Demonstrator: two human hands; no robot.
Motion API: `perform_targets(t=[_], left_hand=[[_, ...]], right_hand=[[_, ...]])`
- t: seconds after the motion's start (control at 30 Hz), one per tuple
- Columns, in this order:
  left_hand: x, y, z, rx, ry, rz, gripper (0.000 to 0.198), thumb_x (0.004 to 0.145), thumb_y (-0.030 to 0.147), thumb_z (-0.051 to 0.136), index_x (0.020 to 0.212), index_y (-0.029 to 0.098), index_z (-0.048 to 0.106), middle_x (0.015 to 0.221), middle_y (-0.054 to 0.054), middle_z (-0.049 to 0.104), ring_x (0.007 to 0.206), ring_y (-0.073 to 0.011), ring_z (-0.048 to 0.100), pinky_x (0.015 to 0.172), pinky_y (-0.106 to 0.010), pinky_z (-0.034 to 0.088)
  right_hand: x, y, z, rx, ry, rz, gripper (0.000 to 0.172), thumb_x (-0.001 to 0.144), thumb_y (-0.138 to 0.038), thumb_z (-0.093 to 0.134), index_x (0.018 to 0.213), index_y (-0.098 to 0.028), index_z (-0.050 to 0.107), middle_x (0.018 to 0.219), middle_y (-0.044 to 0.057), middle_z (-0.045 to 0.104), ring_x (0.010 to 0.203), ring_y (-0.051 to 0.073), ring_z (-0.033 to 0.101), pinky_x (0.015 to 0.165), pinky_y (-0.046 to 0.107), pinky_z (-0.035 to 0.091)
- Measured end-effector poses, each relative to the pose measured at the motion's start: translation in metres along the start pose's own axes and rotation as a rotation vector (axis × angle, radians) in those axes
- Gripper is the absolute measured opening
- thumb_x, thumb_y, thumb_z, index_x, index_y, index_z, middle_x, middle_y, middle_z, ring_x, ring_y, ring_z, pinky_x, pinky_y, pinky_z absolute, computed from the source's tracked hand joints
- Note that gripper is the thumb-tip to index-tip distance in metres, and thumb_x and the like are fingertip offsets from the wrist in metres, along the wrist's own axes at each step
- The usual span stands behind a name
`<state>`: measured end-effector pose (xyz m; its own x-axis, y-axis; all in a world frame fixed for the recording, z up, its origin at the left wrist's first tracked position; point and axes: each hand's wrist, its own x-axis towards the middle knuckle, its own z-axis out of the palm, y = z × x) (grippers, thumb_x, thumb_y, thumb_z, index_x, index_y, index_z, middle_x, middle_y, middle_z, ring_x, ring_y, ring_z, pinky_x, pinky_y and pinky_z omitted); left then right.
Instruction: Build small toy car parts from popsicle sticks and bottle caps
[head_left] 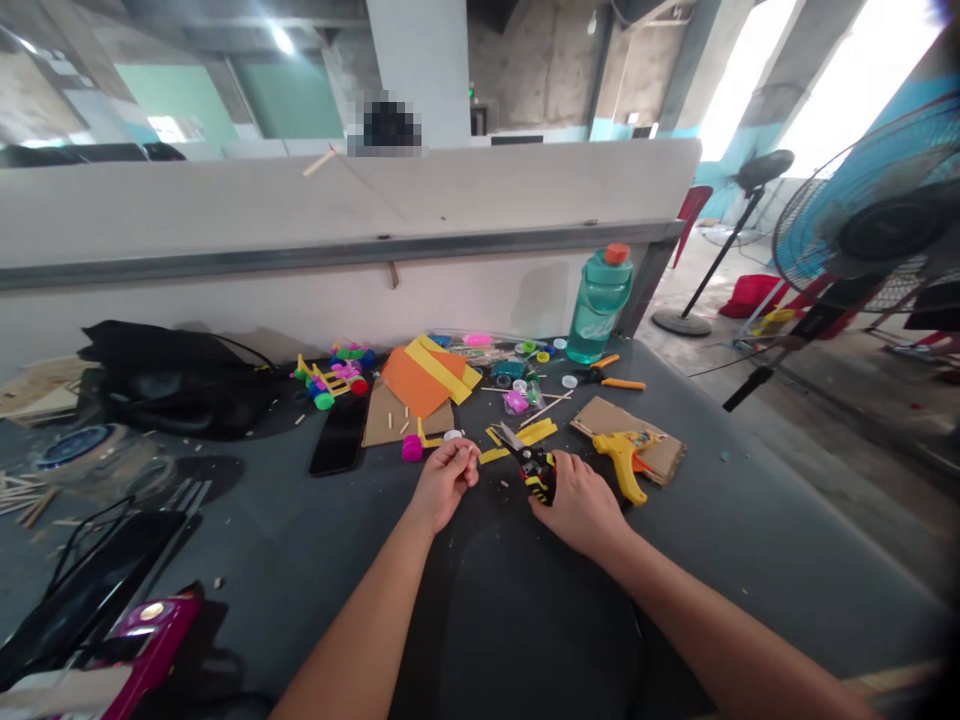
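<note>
Head view. Along the back, a long white partition (247, 200) with a grey metal rail (300, 258). At its right end, a translucent teal bottle with orange cap (596, 310), upright on the dark grey bench (765, 550); orange-handled pliers (624, 384) just in front. Far left, a limp black bag (176, 385), a clear container with blue rim (79, 450) and, nearer, a magenta device (154, 640), partly cut off by the frame. Mid-bench, a flat black phone (337, 440) beside a brown cardboard sheet (379, 430), with orange paper (412, 385) overlapping the cardboard; coloured plastic wheels on a yellow frame (337, 382) behind the phone. Closest obstacles: a magenta round block (412, 448) just left of the left grip (444, 485); a yellow glue gun (622, 465) right of the right grip (581, 500), lying partly on a second cardboard piece (598, 415).

Right bench edge slanting from near the bottle down toward the lower right; a caged black fan (877, 225) beyond. Grey surface stretching between glue gun and edge.

Left grip pinched on a small pale piece (468, 451), too small to identify. Right grip wrapped around black-and-yellow-handled metal scissors (531, 462), blades pointing up-left, over yellow strips (538, 432), just right of the left grip.
</note>
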<state>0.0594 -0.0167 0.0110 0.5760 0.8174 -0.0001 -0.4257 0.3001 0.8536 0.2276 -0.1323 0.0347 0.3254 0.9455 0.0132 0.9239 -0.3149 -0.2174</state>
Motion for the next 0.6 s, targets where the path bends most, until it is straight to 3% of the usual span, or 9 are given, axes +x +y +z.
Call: perform_targets(t=[0.13, 0.3, 0.5, 0.6], left_hand=[[0.0, -0.001, 0.001, -0.009, -0.037, 0.029, 0.012, 0.078, 0.026, 0.063, 0.084, 0.015, 0.061, 0.06, 0.003, 0.044, 0.053, -0.0059, 0.041, 0.051, -0.02, 0.032], [0.0, -0.001, 0.0, -0.012, -0.045, 0.041, 0.013, 0.079, 0.027, 0.062, 0.084, 0.015, 0.06, 0.059, 0.003, 0.044, 0.052, -0.0057, 0.041, 0.05, -0.019, 0.033], [-0.008, -0.004, 0.007, 0.13, 0.116, -0.024, 0.024, 0.078, 0.036, 0.059, 0.082, 0.013, 0.056, 0.057, 0.005, 0.044, 0.043, -0.0043, 0.039, 0.041, -0.017, 0.033], [-0.013, 0.005, 0.018, 0.242, 0.134, 0.003, 0.027, 0.08, 0.041, 0.055, 0.078, 0.014, 0.052, 0.058, 0.004, 0.047, 0.042, -0.0055, 0.043, 0.041, -0.019, 0.04]], right_hand=[[0.006, 0.001, 0.007, -0.029, 0.075, 0.044, 0.061, 0.072, -0.046, 0.06, 0.12, -0.013, 0.042, 0.106, 0.014, 0.054, 0.103, 0.029, 0.051, 0.085, 0.034, 0.034], [0.011, 0.001, 0.015, -0.079, 0.144, 0.072, 0.067, 0.072, -0.049, 0.059, 0.123, -0.011, 0.042, 0.106, 0.015, 0.055, 0.102, 0.03, 0.049, 0.084, 0.035, 0.034], [0.009, 0.0, 0.02, -0.157, 0.209, 0.03, 0.066, 0.075, -0.049, 0.056, 0.124, -0.008, 0.041, 0.104, 0.016, 0.056, 0.098, 0.031, 0.05, 0.082, 0.037, 0.032], [0.008, 0.001, 0.021, -0.176, 0.231, 0.005, 0.064, 0.076, -0.048, 0.055, 0.124, -0.008, 0.042, 0.102, 0.015, 0.057, 0.097, 0.031, 0.051, 0.081, 0.038, 0.032]])
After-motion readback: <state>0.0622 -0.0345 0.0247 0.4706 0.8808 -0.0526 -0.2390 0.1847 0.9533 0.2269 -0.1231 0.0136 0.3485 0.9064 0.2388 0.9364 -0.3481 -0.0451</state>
